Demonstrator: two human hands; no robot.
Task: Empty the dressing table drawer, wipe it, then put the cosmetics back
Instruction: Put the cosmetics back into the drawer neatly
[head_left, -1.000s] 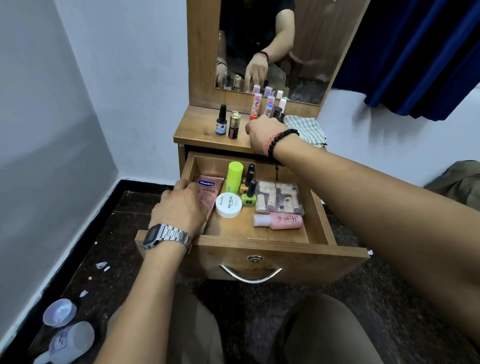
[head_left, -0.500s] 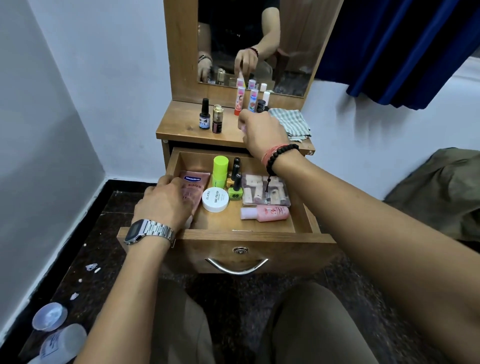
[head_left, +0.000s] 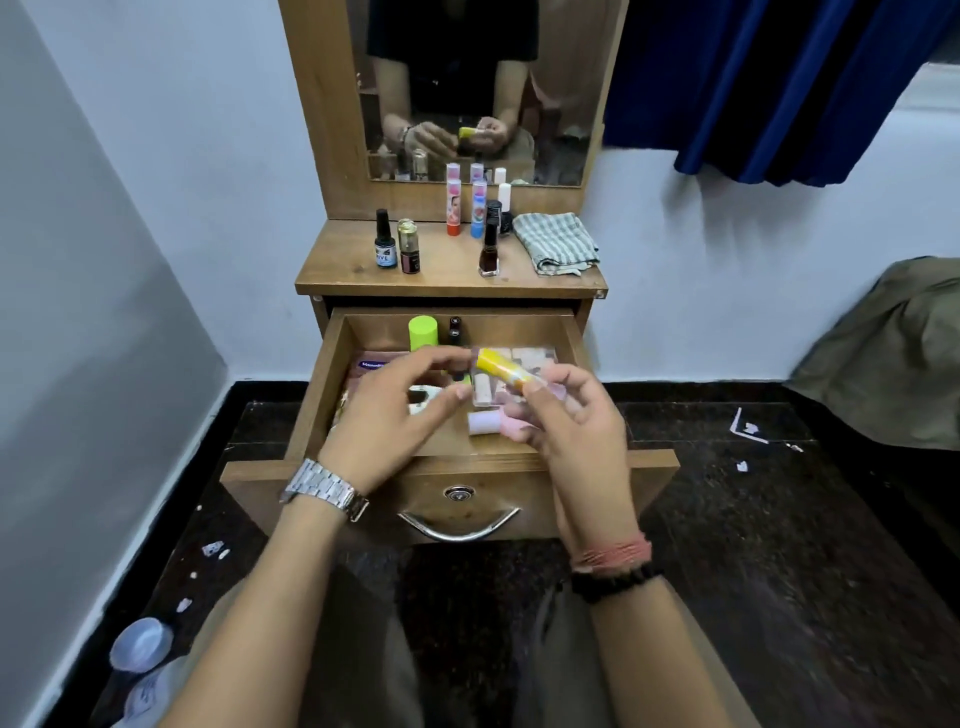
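Note:
The wooden drawer (head_left: 579, 332) stands pulled open below the dressing table top (head_left: 447, 283). Above it, my right hand (head_left: 571, 421) pinches the lower end of a yellow stick (head_left: 501, 368). My left hand (head_left: 395, 410) reaches over with fairly straight fingers, its index fingertip touching the stick's upper end. Inside the drawer are a lime green bottle (head_left: 422, 332), a dark nail polish (head_left: 455, 330), a pink tube (head_left: 370, 366), a clear palette (head_left: 524, 359) and a lying pink bottle (head_left: 485, 422), partly hidden by my hands.
On the table top stand several small bottles, a dark nail polish (head_left: 489, 253), two lip balm sticks (head_left: 453, 208) and a folded checked cloth (head_left: 556, 241). A white bottle and cap (head_left: 140, 647) lie on the floor at the lower left. Olive fabric (head_left: 883, 353) sits to the right.
My right hand came back from the table top to above the drawer and now holds the yellow stick. My left hand lifted off the pink tube and moved to the stick.

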